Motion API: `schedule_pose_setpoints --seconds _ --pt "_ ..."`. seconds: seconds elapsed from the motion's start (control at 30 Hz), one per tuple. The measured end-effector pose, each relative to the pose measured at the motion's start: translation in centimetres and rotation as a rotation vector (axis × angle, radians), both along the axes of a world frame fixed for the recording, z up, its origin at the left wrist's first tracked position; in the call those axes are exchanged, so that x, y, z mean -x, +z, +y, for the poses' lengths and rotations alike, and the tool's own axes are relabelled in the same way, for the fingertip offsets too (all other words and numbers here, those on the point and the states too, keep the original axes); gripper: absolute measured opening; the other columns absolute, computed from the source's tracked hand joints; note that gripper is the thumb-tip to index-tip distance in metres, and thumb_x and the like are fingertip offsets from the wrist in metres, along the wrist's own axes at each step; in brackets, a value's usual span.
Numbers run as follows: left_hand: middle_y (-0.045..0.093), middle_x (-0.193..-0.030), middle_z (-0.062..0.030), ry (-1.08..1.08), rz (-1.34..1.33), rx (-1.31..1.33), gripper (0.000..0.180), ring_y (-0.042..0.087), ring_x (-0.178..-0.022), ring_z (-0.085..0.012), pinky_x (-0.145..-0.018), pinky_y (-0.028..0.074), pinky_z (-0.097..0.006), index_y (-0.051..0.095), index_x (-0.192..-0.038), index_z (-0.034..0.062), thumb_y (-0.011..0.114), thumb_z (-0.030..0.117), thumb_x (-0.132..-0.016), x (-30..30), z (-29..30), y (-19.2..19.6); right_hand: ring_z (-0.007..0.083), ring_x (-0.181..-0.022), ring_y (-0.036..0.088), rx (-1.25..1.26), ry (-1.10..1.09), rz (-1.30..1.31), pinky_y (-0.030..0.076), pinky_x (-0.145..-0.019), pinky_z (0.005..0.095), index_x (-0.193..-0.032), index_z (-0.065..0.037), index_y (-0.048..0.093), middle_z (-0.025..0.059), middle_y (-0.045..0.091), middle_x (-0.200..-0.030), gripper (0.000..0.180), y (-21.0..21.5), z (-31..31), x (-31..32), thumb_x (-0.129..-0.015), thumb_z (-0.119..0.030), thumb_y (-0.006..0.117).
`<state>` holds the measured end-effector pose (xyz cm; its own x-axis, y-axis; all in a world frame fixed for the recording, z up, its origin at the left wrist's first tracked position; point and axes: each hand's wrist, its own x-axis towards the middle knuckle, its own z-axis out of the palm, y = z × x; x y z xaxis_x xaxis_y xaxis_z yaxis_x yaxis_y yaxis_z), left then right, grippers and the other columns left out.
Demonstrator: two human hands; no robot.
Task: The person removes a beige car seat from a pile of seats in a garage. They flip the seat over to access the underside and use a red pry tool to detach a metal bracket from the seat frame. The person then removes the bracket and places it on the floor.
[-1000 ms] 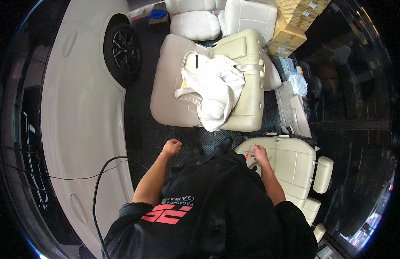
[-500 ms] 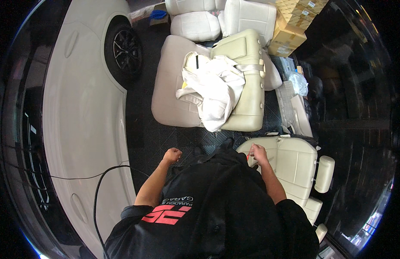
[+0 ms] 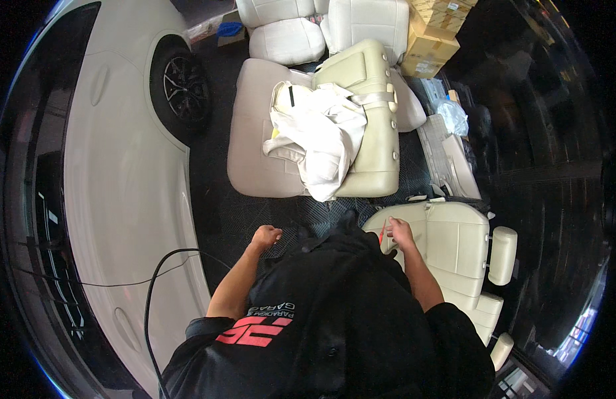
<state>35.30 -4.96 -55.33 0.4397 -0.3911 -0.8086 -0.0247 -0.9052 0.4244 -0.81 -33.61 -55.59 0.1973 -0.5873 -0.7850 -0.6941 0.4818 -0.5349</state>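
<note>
My left hand [image 3: 265, 237] hangs as a closed fist over the dark floor, holding nothing that I can see. My right hand [image 3: 399, 233] grips a thin red tool [image 3: 382, 232] and rests on the near edge of a cream leather car seat [image 3: 454, 246] lying at my right. Ahead of me lies a beige seat bench [image 3: 251, 153] with its cream backrest [image 3: 374, 113] folded beside it. A crumpled white seat cover [image 3: 321, 136] is draped across both.
A white car [image 3: 115, 173] with a black wheel [image 3: 183, 90] runs along my left. A black cable [image 3: 158, 279] curves by its side. More cream seats [image 3: 288, 33] and cardboard boxes [image 3: 431, 40] stand at the back. Plastic-wrapped parts [image 3: 451, 116] lie right of the bench.
My left fist has dropped a little lower and nearer to my body. My right hand stays on the cream seat with the red tool.
</note>
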Motion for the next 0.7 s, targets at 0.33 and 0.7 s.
schedule_pose_setpoints --seconds 0.33,0.7 --pt "0.063 -0.066 -0.0092 -0.060 0.037 -0.015 0.032 0.063 -0.064 -0.0201 -0.065 0.049 -0.034 0.066 -0.073 0.0032 0.058 0.032 -0.084 0.6 0.1 -1.2 0.0191 -0.073 0.063 -0.062 -0.063 0.005 0.045 -0.057 0.0334 -0.121 -0.004 0.056 0.0107 0.067 -0.096 0.049 -0.7 1.7 1.5 -0.091 -0.042 0.049" --pt "0.064 -0.072 -0.0088 -0.032 0.224 0.350 0.058 0.058 -0.070 -0.0156 -0.066 0.045 -0.031 0.067 -0.079 -0.0023 0.055 0.054 -0.088 1.8 -8.8 9.5 0.0189 -0.068 0.063 -0.051 -0.041 0.003 0.048 -0.062 0.0354 -0.120 -0.003 0.056 0.0123 0.067 -0.098 0.048 -2.3 2.0 3.0 -0.091 -0.041 0.050"
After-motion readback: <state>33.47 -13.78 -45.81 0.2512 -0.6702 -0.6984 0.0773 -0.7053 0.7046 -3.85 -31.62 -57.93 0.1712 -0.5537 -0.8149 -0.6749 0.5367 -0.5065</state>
